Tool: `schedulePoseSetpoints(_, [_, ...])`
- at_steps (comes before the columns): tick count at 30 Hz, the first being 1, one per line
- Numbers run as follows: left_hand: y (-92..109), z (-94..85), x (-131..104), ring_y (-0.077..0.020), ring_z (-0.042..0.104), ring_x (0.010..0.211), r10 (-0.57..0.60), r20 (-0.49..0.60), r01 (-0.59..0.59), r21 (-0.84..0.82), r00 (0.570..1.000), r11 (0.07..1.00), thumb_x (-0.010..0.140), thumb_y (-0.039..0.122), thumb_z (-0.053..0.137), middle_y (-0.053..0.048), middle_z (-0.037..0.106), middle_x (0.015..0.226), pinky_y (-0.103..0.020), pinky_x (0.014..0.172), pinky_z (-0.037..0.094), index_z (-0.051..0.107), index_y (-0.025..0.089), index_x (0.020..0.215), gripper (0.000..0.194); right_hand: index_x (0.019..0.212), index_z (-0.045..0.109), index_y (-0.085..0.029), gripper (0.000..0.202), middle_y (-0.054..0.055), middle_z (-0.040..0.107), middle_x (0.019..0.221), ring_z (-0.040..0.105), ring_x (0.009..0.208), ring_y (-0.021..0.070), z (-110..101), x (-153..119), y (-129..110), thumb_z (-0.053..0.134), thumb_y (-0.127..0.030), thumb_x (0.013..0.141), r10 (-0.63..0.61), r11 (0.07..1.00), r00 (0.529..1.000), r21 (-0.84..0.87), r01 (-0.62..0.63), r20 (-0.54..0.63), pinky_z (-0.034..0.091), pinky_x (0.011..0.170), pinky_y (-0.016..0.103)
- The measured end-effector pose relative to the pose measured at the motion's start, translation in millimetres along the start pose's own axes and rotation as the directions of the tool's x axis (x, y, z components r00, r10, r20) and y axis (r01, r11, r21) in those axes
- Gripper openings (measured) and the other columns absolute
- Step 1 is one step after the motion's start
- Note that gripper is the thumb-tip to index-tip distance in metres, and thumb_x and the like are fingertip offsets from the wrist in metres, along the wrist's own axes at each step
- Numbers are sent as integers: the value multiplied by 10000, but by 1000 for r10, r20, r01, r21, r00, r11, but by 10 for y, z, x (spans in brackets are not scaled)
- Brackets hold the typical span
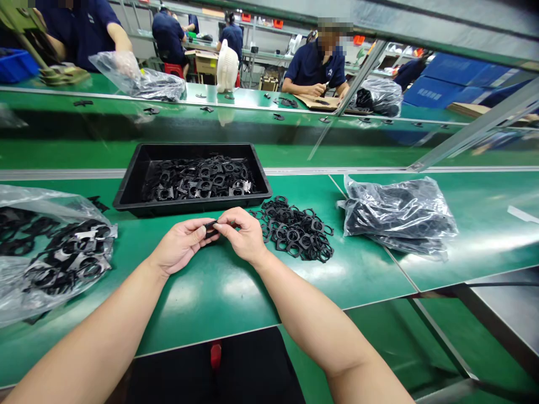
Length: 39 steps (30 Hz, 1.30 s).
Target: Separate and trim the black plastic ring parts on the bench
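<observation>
Both my left hand (182, 242) and my right hand (241, 231) meet over the green bench, fingers closed on one small black plastic part (210, 225). Most of that part is hidden by my fingers, so its full shape does not show. Just beyond my hands stands a black tray (191, 206) heaped with black parts that have round openings. To the right of my right hand lies a loose pile of black ring-shaped plastic parts (297, 227). At the left, an open clear plastic bag (54, 252) holds more black parts with round holes, some with shiny faces.
A filled clear plastic bag (398, 210) rests on the right of the bench (362, 275). Behind the tray runs a conveyor belt (96, 132) with small black pieces along its far edge. Across it, a person (318, 64) handles parts, and another person's hand (125, 64) reaches into a bag.
</observation>
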<state>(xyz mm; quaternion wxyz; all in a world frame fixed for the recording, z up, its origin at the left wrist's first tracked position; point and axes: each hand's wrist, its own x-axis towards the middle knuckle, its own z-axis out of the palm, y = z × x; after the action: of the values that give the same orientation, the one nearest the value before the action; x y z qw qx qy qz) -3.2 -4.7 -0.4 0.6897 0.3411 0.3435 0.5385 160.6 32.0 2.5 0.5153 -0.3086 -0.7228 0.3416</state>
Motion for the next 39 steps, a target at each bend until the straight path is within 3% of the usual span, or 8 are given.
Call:
schedulePoseSetpoints(5, [-13,-13,4,-224,648,962,-7,-12,8,26,1000,1000,673,249,767,-95,722,941,-440,967,457,720,152,934,283,714,634,-187,122,27,618,776,569,745,130,-15,-3,3,625,-282,790,26,1000,999,5,-26,37,479,700,267])
schedulePoseSetpoints(8, [-11,-14,0,-220,655,936,-17,-22,19,60,1000,998,671,248,767,-106,720,943,-415,953,467,717,134,943,299,721,597,-181,157,12,603,750,571,700,123,24,-16,30,642,-327,760,182,976,983,118,-183,18,483,657,259])
schedulePoseSetpoints(13, [17,-2,-2,-196,667,852,-72,2,72,68,997,995,723,291,723,-101,711,912,-322,805,539,700,127,960,290,790,583,-174,245,-31,571,635,542,536,87,85,-7,51,656,-400,729,415,815,904,400,-419,101,473,554,233])
schedulePoseSetpoints(21, [53,15,22,-125,619,607,-179,-39,181,52,983,982,791,354,637,-61,664,733,-212,511,514,682,124,847,240,985,655,-202,348,-8,626,726,620,656,120,85,-13,57,699,-393,697,344,845,923,373,-384,170,513,601,247])
schedulePoseSetpoints(27, [46,-2,26,-135,643,715,-83,-82,91,96,993,991,715,239,716,-65,686,840,-233,636,533,677,127,944,258,875,661,-165,295,-43,569,596,486,477,53,73,27,67,716,-360,661,534,752,842,412,-514,75,436,448,179])
schedulePoseSetpoints(33, [30,0,43,-112,624,620,-51,-173,81,171,984,982,687,196,725,-31,670,747,-208,545,507,639,145,1027,355,795,625,-148,286,-38,555,567,481,437,59,73,30,62,710,-386,661,608,684,784,419,-598,126,412,391,176])
schedulePoseSetpoints(36, [33,-7,57,-99,594,556,-63,-215,97,148,974,984,678,167,717,-13,648,674,-190,479,471,617,153,1050,386,864,650,-163,241,1,596,679,532,528,85,54,18,91,636,-369,741,518,785,850,340,-517,97,465,454,209])
schedulePoseSetpoints(39, [52,-25,69,-92,585,544,-82,-256,107,85,963,991,675,153,706,-16,643,662,-186,475,465,632,139,986,320,910,686,-200,175,58,634,963,599,800,132,12,12,113,600,-254,767,219,962,974,152,-226,59,517,642,253])
